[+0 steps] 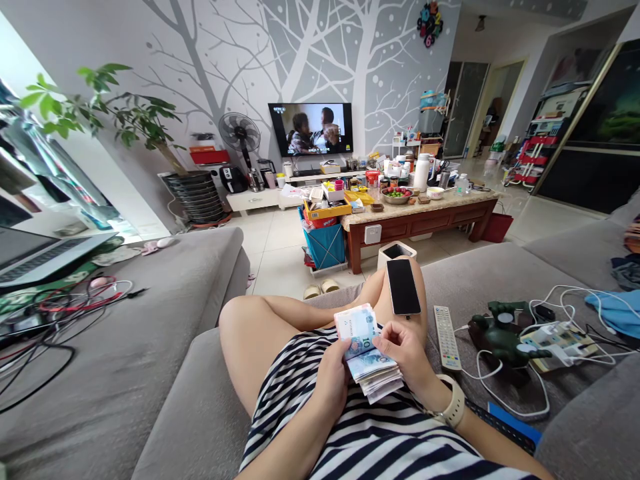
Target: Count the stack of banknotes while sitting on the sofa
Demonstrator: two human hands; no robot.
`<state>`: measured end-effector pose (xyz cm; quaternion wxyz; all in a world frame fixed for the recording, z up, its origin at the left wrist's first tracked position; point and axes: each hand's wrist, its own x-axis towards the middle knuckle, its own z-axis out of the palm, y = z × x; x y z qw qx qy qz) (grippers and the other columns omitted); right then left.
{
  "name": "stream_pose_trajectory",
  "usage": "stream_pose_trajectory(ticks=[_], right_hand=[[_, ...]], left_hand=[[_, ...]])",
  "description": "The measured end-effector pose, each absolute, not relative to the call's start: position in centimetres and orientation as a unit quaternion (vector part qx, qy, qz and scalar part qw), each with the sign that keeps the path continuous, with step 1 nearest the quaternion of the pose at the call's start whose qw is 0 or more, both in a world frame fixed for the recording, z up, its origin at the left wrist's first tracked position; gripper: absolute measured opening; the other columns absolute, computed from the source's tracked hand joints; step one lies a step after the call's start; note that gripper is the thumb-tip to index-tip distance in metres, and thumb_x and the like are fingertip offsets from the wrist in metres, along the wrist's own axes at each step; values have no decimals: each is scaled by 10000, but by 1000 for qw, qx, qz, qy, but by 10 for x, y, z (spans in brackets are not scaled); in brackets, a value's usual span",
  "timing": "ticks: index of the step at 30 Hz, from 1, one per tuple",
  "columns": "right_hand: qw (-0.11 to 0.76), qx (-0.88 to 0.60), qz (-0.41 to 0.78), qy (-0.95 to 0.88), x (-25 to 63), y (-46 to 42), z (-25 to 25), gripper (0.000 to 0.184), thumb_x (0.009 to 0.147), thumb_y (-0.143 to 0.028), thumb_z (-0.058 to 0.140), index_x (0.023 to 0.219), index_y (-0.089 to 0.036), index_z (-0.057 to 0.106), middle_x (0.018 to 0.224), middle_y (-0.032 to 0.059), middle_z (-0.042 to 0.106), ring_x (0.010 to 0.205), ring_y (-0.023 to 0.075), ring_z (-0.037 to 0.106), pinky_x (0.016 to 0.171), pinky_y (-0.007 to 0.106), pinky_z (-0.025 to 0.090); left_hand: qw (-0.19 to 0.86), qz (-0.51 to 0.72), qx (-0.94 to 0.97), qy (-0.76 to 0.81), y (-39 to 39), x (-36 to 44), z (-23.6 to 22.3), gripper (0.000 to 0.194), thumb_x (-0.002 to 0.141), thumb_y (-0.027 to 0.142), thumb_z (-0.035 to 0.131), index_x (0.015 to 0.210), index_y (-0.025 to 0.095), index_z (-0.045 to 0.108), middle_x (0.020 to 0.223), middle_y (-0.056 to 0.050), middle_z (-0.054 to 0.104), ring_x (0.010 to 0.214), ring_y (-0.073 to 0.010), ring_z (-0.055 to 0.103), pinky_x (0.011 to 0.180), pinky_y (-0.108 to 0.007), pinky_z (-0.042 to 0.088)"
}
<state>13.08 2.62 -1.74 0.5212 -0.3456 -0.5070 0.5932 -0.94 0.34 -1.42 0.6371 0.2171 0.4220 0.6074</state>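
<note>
Over my lap, my left hand (333, 373) is closed on a stack of banknotes (373, 367), its thumb lying across their left edge. The notes are bluish and one shows the number 10; the stack is bent, with the upper part standing up and the lower ends fanned towards me. My right hand (404, 350) pinches the right edge of a note between thumb and forefinger. A pale watch strap circles the right wrist. Just beyond the hands, a smartphone (403, 287) with a dark screen rests on my right leg.
To the right on the grey sofa (460, 273) lie a remote control (447, 338), a dark green figure (505, 340) and a power strip (565, 347) with white cables. A laptop (45, 257) and tangled cables (60, 320) are at left. Ahead stands a crowded coffee table (425, 220).
</note>
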Motion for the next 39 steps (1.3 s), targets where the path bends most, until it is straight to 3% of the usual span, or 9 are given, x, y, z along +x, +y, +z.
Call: stream_pose_trajectory(ticks=[7,16,29,39], right_hand=[[538,-387,575,-480,128,34,-25,373,628,-412,769,698,-194,474,593,-62,456,528,103,398,499,224,317],[535,-391,541,-519,130,33,-26,353,759,-432,642,594,-186,450,560,-53,381,529,104,334,494,230,276],[541,-351,552,-529,131,26,-16,296,748,-422,665,633,-180,538,582,-36,458,551,116,391,516,239,316],[533,-332,563,-538,133,23,-16,289,765,-432,643,656,-187,533,599,-32,423,563,121,371,528,243,304]], left_hand=[[641,596,239,420,2,-11,-15,169,597,270,704,534,146,608,557,14,619,539,-127,528,574,-241,427],[652,584,232,424,1,-11,-15,121,613,245,693,591,142,633,599,7,636,578,-134,544,610,-242,443],[657,598,181,421,4,-8,-10,146,662,230,599,728,145,698,762,-46,738,795,-255,673,705,-333,528],[650,592,202,431,4,-8,-10,166,673,249,592,745,156,709,796,-55,747,834,-276,672,717,-342,530]])
